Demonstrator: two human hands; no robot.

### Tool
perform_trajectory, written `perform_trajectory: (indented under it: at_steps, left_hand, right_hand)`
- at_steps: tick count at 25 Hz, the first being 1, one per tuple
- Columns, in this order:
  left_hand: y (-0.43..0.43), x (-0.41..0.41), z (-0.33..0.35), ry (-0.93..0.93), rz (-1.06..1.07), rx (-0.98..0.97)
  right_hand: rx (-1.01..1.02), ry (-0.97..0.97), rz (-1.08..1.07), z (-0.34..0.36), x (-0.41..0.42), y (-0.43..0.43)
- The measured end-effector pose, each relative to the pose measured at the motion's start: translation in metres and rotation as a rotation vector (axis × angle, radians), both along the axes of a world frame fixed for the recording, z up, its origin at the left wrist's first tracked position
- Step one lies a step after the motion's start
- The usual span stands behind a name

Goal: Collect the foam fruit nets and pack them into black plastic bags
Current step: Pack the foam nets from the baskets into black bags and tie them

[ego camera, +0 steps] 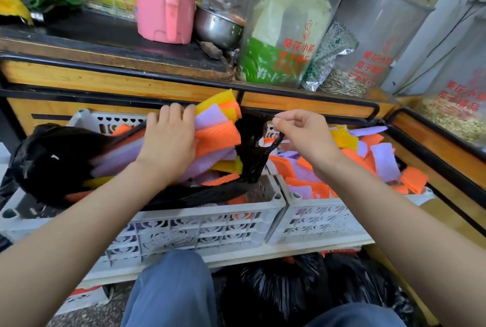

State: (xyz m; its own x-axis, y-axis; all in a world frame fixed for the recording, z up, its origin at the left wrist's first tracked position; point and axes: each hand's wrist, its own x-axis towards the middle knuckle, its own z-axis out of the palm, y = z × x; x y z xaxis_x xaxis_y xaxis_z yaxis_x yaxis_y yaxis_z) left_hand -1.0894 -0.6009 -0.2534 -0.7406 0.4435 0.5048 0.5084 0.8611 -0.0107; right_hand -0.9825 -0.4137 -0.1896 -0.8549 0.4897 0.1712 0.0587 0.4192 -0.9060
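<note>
Black plastic bag stuffed with orange, purple, yellow foam nets; left hand grips them. Right hand pinches bag's handle.

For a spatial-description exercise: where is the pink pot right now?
In the head view, the pink pot stands upper centre-left on the dark shelf, just left of a steel bowl.

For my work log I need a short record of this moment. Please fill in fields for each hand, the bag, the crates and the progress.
left hand: grips a bundle of foam nets, partly inside the black bag
right hand: pinches the bag's handle, holding its mouth open
black bag: lies on the left crate, partly filled
right crate: holds loose nets, orange, purple, yellow
floor bags: black, below the crates
progress: packing not finished
</note>
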Motion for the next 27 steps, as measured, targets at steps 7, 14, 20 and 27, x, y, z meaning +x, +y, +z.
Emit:
perform_trajectory:
  at_steps: [7, 14, 20, 27]
  left_hand:
    - [-0.002, 0.0, -0.031, 0.093, -0.481, -0.206]
    - [-0.015, 0.016, -0.045, -0.162, -0.556, -0.129]
    - [0.014, 0.026, -0.037, 0.054, -0.517, -0.183]
    - [0.032, 0.026, -0.053, -0.217, -0.436, -0.076]
  right_hand:
    - [0.072, 0.008, -0.037, 0.002, -0.006, 0.01]
    - [0.037, 0.001, -0.118, -0.005, -0.01, 0.013]
    - [0.085, 0.064, -0.022, 0.002, -0.002, 0.002]
    - [0.128, 0.086, -0.022, -0.001, 0.002, 0.014]
